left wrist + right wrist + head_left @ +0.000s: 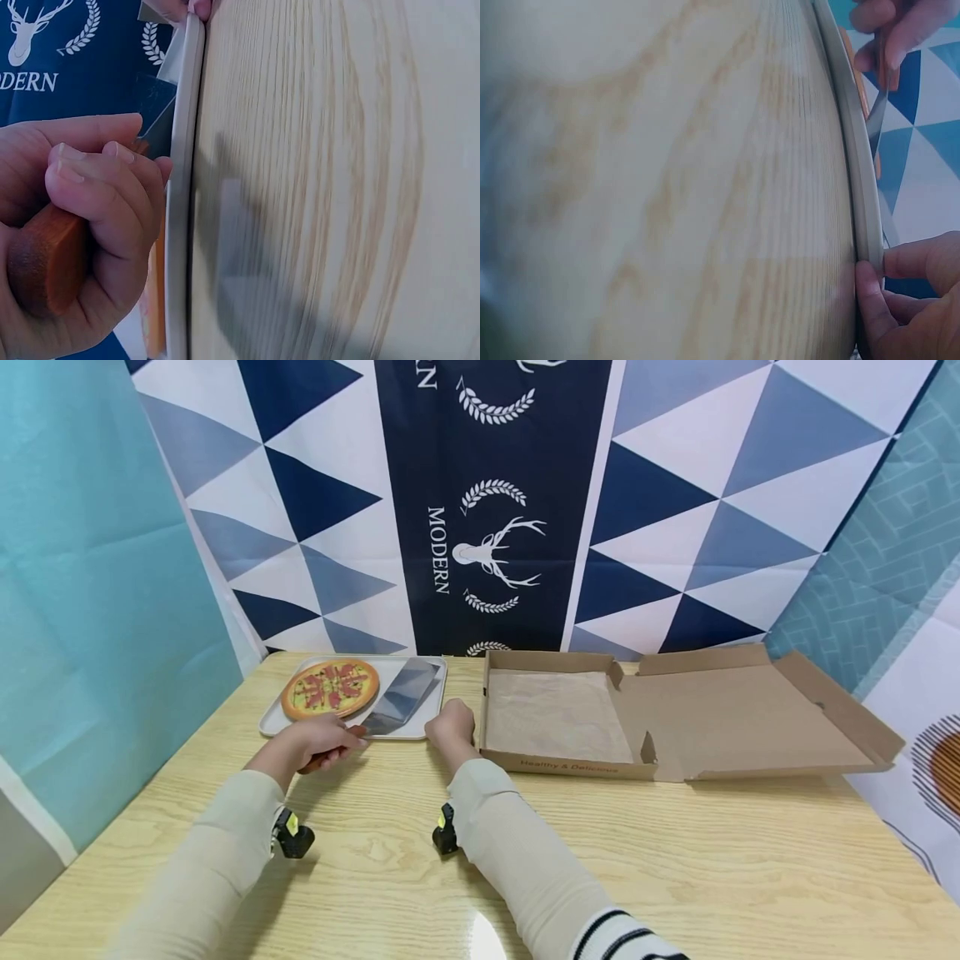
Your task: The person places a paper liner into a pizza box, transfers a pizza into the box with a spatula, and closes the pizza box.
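A small pizza (330, 687) lies on the left part of a white tray (273, 722) at the back left of the table. My left hand (321, 742) grips a spatula by its brown wooden handle (49, 259), fingers wrapped around it. The wide metal blade of the spatula (403, 695) slants over the tray, right of the pizza; whether it touches the tray cannot be told. At the tray's front right corner is my right hand (452, 725). The right wrist view shows its thumb and fingers pinching the tray's rim (861, 150).
An unfolded cardboard pizza box (573, 766) stands right of the tray, brown paper (555, 714) lining its base. Its lid (750, 718) lies spread out to the right. A patterned curtain (480, 527) hangs behind the wooden table (390, 860).
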Demonstrator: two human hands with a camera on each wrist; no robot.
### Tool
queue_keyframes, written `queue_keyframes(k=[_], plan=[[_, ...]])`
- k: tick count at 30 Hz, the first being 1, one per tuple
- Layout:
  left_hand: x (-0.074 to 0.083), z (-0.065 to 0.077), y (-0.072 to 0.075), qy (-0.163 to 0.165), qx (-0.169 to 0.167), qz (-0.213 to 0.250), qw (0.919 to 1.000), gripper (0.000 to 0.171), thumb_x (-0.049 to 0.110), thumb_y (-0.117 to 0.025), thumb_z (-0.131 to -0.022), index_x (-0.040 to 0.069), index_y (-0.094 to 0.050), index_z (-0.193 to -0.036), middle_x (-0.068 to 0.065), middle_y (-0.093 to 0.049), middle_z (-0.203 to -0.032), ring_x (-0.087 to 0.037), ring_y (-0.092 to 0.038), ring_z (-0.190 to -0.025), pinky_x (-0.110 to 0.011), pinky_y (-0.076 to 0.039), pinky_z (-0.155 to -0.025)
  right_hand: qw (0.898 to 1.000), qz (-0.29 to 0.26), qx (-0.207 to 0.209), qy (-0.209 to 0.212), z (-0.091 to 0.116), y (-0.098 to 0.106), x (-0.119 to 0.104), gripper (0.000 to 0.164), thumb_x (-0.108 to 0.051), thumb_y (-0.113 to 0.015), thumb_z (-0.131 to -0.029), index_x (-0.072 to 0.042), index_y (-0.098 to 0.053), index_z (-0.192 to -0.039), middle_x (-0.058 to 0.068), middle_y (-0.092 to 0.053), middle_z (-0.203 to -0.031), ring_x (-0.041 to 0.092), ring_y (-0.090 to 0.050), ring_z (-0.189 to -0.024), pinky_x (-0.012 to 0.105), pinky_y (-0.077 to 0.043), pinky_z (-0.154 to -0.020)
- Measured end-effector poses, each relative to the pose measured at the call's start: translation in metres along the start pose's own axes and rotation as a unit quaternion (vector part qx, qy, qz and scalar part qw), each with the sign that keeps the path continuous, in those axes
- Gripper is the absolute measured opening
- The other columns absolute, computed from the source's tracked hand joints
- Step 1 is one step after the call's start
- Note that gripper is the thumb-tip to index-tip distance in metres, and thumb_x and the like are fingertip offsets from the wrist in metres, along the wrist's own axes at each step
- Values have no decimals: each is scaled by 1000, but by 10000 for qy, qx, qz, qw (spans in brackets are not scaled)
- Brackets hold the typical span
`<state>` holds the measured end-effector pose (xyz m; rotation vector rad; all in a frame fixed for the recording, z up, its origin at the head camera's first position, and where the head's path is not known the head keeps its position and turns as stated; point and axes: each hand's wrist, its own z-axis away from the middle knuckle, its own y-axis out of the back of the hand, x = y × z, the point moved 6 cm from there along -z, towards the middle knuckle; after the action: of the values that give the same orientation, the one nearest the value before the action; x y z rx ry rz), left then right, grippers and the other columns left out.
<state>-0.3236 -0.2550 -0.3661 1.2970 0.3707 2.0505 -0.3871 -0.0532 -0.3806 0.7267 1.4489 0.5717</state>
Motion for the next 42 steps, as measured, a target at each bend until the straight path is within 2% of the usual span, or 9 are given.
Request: queue_keyframes(k=[4,8,14,17,25,32,39,42], plan=[[-3,6,6,237,-20,-107,9997,35,28,-58,-97,12,-51,-66,4,-41,-53,-7,-39,-43,-21,-31,-42,10000,20,44,38,0,2,-1,10,-5,-70,-78,-4,-60,-75,11,-63,-79,21,-55,-71,35,-54,-72],[-3,12,11,296,-86,-34,9995,26,28,-58,-97,7,-58,-81,4,-45,-55,-6,-42,-44,-20,-35,-45,10000,36,71,50,1,3,-1,11,-4,-69,-78,-4,-59,-74,11,-63,-79,20,-54,-70,35,-54,-71],[-5,20,17,287,-130,-74,9995,28,30,-58,-98,2,-62,-101,3,-46,-57,-8,-43,-45,-22,-33,-46,9999,119,52,51,2,3,-1,16,-5,-68,-79,-7,-55,-71,10,-60,-76,20,-52,-68,34,-53,-69],[-6,24,19,238,-155,-100,9995,30,29,-58,-98,0,-60,-104,3,-46,-57,-8,-42,-46,-22,-33,-46,9999,108,22,49,2,3,-1,16,-5,-68,-80,-7,-55,-71,9,-59,-75,20,-51,-67,34,-52,-67],[-7,35,22,66,-210,-2,9998,39,23,-55,-100,-5,-52,-126,1,-46,-58,-8,-44,-48,-22,-39,-49,9999,136,7,58,3,1,-1,9,-5,-69,-80,-3,-61,-77,11,-63,-81,21,-55,-72,34,-54,-71],[-12,45,28,2,-385,-166,9991,36,21,-51,-101,-6,-54,-125,2,-44,-59,-8,-40,-48,-21,-36,-49,9999,159,6,57,3,-1,-1,6,-5,-69,-80,-1,-64,-82,13,-66,-86,22,-60,-78,35,-54,-74],[-18,58,37,-13,-414,-395,9984,32,24,-56,-99,-3,-56,-116,1,-47,-63,-9,-42,-51,-23,-37,-51,9999,146,11,14,3,-1,-2,7,-6,-69,-80,-1,-64,-83,13,-66,-87,22,-61,-80,35,-54,-75],[-19,65,40,-40,-416,-441,9982,33,23,-56,-99,-4,-56,-117,1,-48,-65,-9,-42,-52,-23,-38,-52,9999,133,3,-6,2,-1,-1,8,-6,-69,-81,-1,-64,-84,13,-66,-87,22,-61,-80,35,-54,-75]])
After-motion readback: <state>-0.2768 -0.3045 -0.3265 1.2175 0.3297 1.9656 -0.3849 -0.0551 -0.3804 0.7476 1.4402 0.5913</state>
